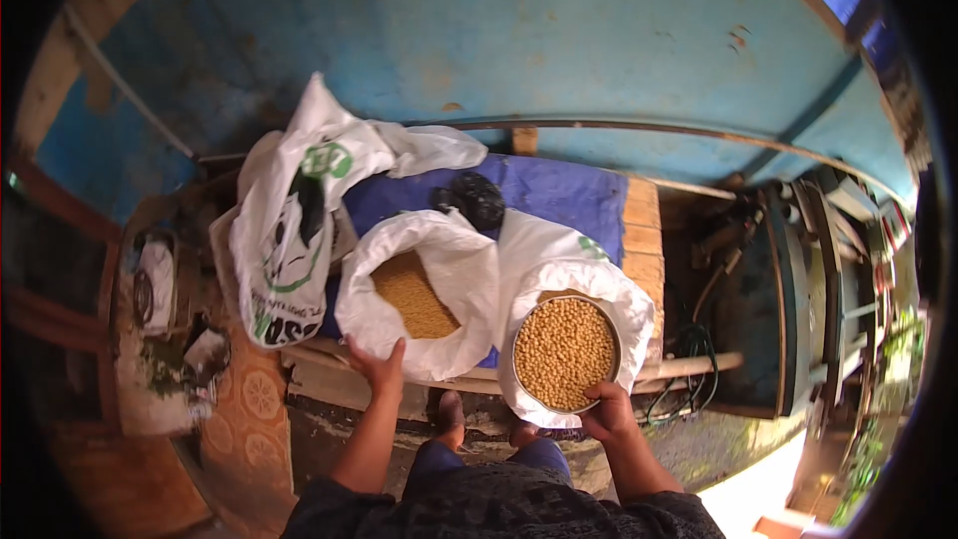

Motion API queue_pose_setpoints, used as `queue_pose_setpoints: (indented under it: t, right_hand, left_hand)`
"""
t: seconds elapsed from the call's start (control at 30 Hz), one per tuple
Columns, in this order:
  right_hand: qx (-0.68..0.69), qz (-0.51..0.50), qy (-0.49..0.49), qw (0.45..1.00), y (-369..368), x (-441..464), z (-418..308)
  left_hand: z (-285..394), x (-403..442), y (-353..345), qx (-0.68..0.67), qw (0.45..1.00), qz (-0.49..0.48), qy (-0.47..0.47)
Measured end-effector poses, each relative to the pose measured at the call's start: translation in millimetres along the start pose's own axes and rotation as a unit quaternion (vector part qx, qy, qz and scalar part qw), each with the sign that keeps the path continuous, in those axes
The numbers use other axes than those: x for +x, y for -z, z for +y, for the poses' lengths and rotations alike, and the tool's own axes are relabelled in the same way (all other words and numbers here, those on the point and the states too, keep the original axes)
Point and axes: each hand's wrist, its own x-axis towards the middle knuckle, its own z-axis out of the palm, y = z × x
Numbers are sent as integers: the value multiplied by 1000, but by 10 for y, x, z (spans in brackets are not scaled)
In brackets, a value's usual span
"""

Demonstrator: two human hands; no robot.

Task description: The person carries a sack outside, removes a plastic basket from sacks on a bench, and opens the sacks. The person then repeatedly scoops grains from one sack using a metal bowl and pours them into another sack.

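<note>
My right hand [608, 409] grips the near rim of a round metal bowl [566, 353] full of pale round beans or pellets. The bowl sits over the mouth of an open white sack [637, 314]. On the left, my left hand [377, 361] is at the near edge of a second open white sack [464, 284], its thumb raised and some fingers hidden by the sack. Inside that sack lies fine golden-brown grain [414, 299]. Farther left lies a printed white sack [294, 230] with green and black marks.
Blue sheeting [569, 190] covers part of a wooden bench [644, 240]. A black plastic bag [474, 200] lies behind the sacks. A blue wall [449, 50] stands behind. Dark equipment [763, 309] and a coiled cable [691, 369] are at the right.
</note>
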Motion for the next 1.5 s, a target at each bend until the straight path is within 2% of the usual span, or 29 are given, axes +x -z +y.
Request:
queue_pose_setpoints:
  t: [0.1, 0.17, 0.2, 0.27, 0.3, 0.33, 0.37, 0.43, 0.47, 0.53, 0.57, 0.6, 0.67, 0.73, 0.8, 0.83, 0.9, 1.07, 1.13, 1.17, 1.2, 1.27, 1.3, 1.33, 1.4, 1.43, 1.5]
  right_hand:
    - [-17, -31, -27, 999, -379, 122, 42]
    - [-49, -56, -2, 997, -763, 233, 117]
    - [-55, -61, -7, 997, -871, 328, 187]
    - [-157, -79, 99, 979, -1060, 553, 343]
    - [-203, -68, 94, 972, -1263, 607, 368]
    - [-262, -63, 115, 956, -1333, 724, 455]
    - [-320, -55, 135, 936, -1402, 841, 542]
    - [-574, -1, 238, 783, -1384, 1198, 794]
    - [-691, 27, 310, 652, -1604, 1181, 884]
    - [-757, -7, 358, 546, -1608, 1432, 1089]
    - [-767, -19, 388, 511, -1599, 1539, 1178]
    - [-768, -24, 389, 509, -1577, 1636, 1208]
    - [-779, -91, 456, 421, -1544, 1774, 1211]
    - [-777, -101, 476, 400, -1509, 1814, 1168]
    - [-759, -143, 554, 310, -1503, 1776, 1066]
    - [-759, -142, 555, 309, -1478, 1773, 1020]
    - [-705, -172, 617, 304, -1384, 1733, 948]
    - [-680, -121, 631, 354, -1390, 1431, 815]
    - [-538, 2, 532, 654, -1538, 1072, 779]
    - [-551, 31, 495, 671, -1523, 943, 647]
    - [-477, -13, 477, 737, -1452, 832, 489]
    - [-259, -7, 394, 882, -847, 726, 295]
    - [-155, 14, 341, 927, -590, 589, 188]
    - [-46, 31, 285, 957, -366, 454, 102]
    - [-64, 65, 345, 934, -61, 185, -15]
    - [-70, 75, 352, 930, 235, 108, -60]
    - [-74, 109, 358, 925, 662, 20, -61]
  left_hand:
    - [103, 71, 16, -31, 998, 17, 59]
    - [-16, 170, -2, -74, 997, -22, -5]
    - [15, 171, 43, -78, 997, -15, -2]
    - [73, 174, 138, -78, 995, -58, -35]
    - [97, 162, 202, -79, 994, -71, -35]
    - [115, 114, 254, -65, 991, -73, -96]
    - [100, 74, 290, -81, 987, -89, -104]
    - [114, -3, 365, -100, 984, -102, -110]
    - [161, -47, 402, -96, 984, -105, -108]
    - [175, -83, 406, -94, 985, -106, -103]
    - [162, -96, 404, -103, 984, -113, -88]
    - [159, -85, 398, -113, 984, -120, -75]
    - [118, -64, 368, -106, 984, -113, -84]
    - [95, -71, 344, -113, 982, -118, -93]
    - [104, -82, 341, -120, 982, -119, -90]
    - [109, -79, 332, -122, 982, -114, -90]
    - [124, -89, 311, -123, 982, -111, -91]
    - [124, -85, 280, -122, 983, -119, -62]
    - [36, -95, 250, -127, 982, -116, -79]
    - [40, -114, 240, -138, 980, -111, -95]
    - [40, -149, 236, -134, 978, -123, -100]
    - [185, -291, 289, -24, 995, -49, -88]
    - [278, -371, 310, 46, 992, -18, -114]
    - [374, -460, 316, 48, 991, -32, -123]
    - [535, -649, 288, 61, 965, -56, -247]
    - [593, -726, 240, 42, 950, -101, -294]
    - [649, -843, 47, 1, 919, -239, -313]
